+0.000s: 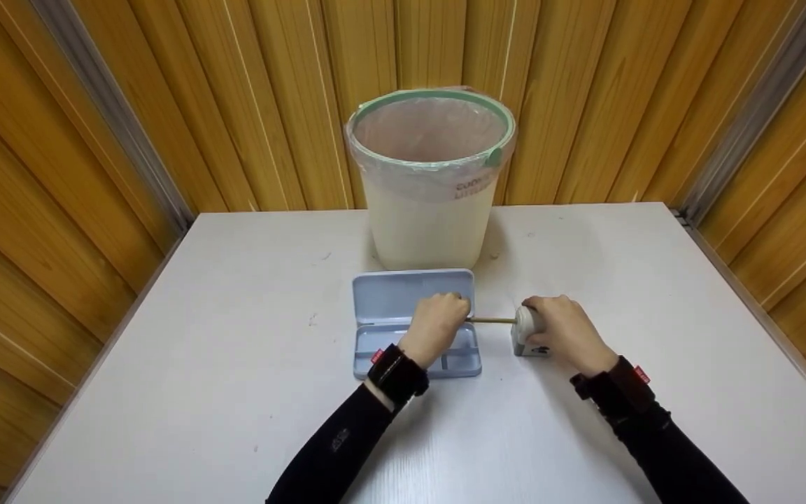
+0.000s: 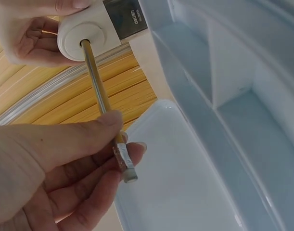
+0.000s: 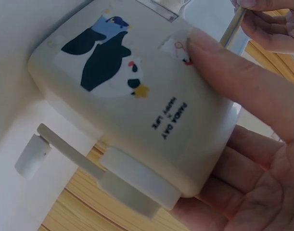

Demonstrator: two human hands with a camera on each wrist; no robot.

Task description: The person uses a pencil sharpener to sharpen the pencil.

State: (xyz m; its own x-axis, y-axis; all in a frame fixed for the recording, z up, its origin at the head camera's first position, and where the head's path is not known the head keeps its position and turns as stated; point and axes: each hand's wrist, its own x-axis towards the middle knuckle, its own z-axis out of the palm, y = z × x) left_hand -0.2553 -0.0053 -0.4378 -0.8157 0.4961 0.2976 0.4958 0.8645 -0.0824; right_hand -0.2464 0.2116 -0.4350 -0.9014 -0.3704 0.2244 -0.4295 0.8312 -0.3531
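A cream pencil sharpener (image 3: pixel 151 91) with panda pictures and a side crank (image 3: pixel 74 154) stands on the table, and my right hand (image 1: pixel 567 325) grips its body. From its round front hole runs a pencil (image 2: pixel 96 79), whose tip is hidden inside. My left hand (image 2: pixel 74 168) pinches the pencil near its eraser end, thumb on one side and fingers on the other. Below and behind that hand lies a light-blue pencil case (image 1: pixel 413 294), its lid laid back and its divided tray (image 2: pixel 233 96) facing up; the left hand covers part of it.
A cream bucket (image 1: pixel 427 224) lined with a clear bag stands behind the pencil case. White tabletop (image 1: pixel 235 336) stretches around both hands. Wood-patterned panels (image 1: pixel 291 105) enclose the back and sides.
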